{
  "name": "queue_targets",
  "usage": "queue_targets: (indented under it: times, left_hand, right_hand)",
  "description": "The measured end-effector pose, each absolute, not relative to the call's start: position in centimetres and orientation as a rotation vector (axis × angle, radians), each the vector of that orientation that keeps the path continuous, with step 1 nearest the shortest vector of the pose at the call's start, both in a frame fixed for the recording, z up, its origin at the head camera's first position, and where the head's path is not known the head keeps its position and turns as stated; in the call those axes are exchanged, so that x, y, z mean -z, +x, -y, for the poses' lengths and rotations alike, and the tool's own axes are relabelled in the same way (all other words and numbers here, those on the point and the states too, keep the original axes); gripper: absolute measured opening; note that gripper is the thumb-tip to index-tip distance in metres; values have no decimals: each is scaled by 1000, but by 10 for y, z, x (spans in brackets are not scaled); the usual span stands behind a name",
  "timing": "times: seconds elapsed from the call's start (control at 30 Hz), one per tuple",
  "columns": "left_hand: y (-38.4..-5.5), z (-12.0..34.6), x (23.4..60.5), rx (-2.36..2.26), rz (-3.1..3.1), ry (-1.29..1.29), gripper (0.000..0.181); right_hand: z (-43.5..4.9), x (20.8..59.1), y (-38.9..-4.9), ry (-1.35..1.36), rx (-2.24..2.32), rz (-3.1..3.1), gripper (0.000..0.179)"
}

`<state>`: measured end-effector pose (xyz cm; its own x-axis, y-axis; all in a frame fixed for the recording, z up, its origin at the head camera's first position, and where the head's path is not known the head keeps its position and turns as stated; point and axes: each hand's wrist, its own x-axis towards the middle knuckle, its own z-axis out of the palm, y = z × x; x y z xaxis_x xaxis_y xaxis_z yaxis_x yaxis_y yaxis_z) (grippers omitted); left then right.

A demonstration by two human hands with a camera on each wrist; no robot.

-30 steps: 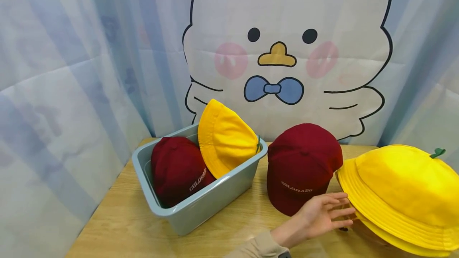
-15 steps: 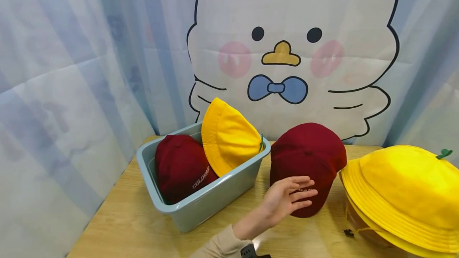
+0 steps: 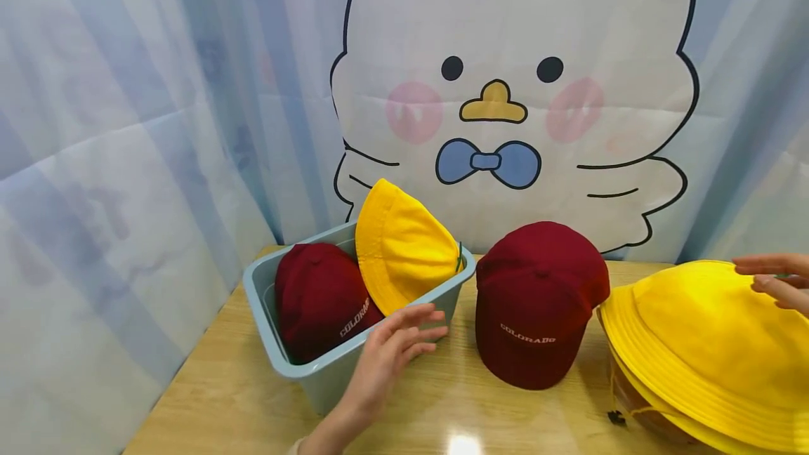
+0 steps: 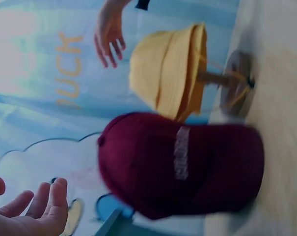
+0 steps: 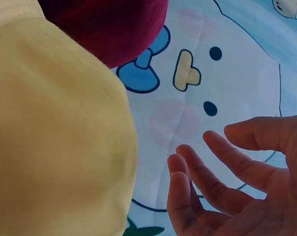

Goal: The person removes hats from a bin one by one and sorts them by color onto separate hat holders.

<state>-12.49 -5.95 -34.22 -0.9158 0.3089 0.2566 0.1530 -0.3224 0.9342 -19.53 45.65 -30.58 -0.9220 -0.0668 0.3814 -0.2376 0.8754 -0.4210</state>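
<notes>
My left hand (image 3: pixel 388 353) is in front of the blue-grey bin (image 3: pixel 265 332), fingers spread loosely and holding nothing. At the right edge of the head view, my right hand (image 3: pixel 777 279) hovers by the crown of the stacked yellow bucket hats (image 3: pixel 695 328). In the right wrist view its fingers (image 5: pixel 222 191) bend slightly, apart from the yellow fabric. Between bin and yellow hats stands a maroon cap (image 3: pixel 540 300) lettered COLORADO. Inside the bin, a second maroon cap (image 3: pixel 319 293) lies beside a tilted yellow bucket hat (image 3: pixel 407 248).
The yellow hats rest on a wooden stand (image 4: pixel 217 78) with a round base, and a chin cord with a black toggle (image 3: pixel 616 418) hangs from them. Behind the wooden table (image 3: pixel 208 399) hangs a blue-and-white curtain (image 3: pixel 158 125) with a cartoon bird print.
My left hand has moved left, from the yellow hats' brim across the maroon cap to the front of the bin. My right hand has come into view at the right edge.
</notes>
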Motion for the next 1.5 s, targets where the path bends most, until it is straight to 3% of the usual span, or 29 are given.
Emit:
queue_targets:
  times: [0.13, 0.23, 0.4, 0.63, 0.93, 1.5]
  left_hand:
    - [-126, 98, 358, -2440, -2004, 933, 35]
    - [-120, 120, 354, -2427, -2241, 990, 33]
    - [-104, 149, 332, -2212, -2807, 882, 32]
    - [-106, 183, 346, -1440, -3522, 778, 38]
    - [-108, 199, 369, -871, -3670, 955, 38]
    - [-113, 201, 386, -778, -3675, 949, 40]
  right_hand:
    - [-437, 290, -206, 297, -522, 2784, 31]
    - [-407, 276, -205, 320, -313, 2847, 34]
    - [-335, 242, -187, 535, -77, 2819, 33]
    - [-270, 214, -182, 843, -139, 2731, 32]
    - [-216, 220, -208, 984, -136, 2631, 27]
    - [-144, 257, -258, 1216, 168, 2445, 30]
